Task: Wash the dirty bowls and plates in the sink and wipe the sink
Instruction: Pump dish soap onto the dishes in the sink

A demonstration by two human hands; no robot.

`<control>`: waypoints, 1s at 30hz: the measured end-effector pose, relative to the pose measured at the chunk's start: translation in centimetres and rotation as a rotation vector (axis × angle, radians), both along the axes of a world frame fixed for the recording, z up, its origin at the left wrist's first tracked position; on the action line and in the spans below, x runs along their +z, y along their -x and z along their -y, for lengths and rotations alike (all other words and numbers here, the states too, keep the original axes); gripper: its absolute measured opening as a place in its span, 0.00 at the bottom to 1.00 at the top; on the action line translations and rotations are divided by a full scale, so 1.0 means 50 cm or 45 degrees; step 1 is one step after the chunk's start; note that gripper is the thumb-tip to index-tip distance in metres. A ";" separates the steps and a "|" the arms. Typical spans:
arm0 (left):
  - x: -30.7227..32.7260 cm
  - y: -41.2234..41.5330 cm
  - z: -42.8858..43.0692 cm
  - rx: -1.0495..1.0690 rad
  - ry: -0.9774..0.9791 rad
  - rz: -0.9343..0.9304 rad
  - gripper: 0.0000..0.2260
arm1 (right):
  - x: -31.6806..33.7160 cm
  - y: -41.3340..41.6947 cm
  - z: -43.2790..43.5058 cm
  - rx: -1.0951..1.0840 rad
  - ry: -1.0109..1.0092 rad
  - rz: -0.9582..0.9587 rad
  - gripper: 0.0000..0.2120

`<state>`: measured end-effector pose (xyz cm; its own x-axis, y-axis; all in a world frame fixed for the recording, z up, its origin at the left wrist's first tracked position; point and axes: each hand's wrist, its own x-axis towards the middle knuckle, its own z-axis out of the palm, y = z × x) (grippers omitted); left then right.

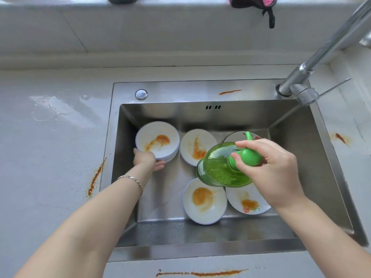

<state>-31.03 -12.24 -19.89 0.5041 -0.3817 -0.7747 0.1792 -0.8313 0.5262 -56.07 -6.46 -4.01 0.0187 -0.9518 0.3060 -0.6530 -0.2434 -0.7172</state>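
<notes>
Nearest, the right hand [273, 171] wraps the green soap bottle [220, 167] at its pump, thumb and fingers closed around the neck, held above the sink [321, 157]. Below it lie stained bowls [204, 201] and plates, likely hard, breakable and slippery once soaped. Farther left, the left hand [146, 159] grips the rim of a stacked bowl [157, 139]; the rim looks the safest hold.

Right hand [275, 169] holds green soap bottle [218, 169]; left hand [145, 158] grips bowl [157, 140].
</notes>
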 end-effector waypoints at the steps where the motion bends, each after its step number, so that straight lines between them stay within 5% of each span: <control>1: 0.005 -0.002 -0.001 -0.010 0.018 -0.010 0.27 | 0.001 -0.004 -0.001 0.000 -0.001 0.008 0.09; 9: 0.138 -0.062 -0.115 -0.536 0.149 0.179 0.24 | 0.014 -0.014 -0.010 0.045 -0.004 0.058 0.09; 17: 0.125 -0.059 -0.212 -1.252 -0.319 0.209 0.25 | 0.011 -0.016 -0.015 0.090 -0.036 0.059 0.09; 24: 0.018 -0.043 -0.248 -0.871 -0.448 0.184 0.18 | 0.004 -0.007 -0.019 0.075 -0.047 0.053 0.09; 30: -0.005 -0.045 -0.264 -0.716 -0.453 0.041 0.22 | 0.004 -0.011 -0.018 0.088 -0.058 0.058 0.09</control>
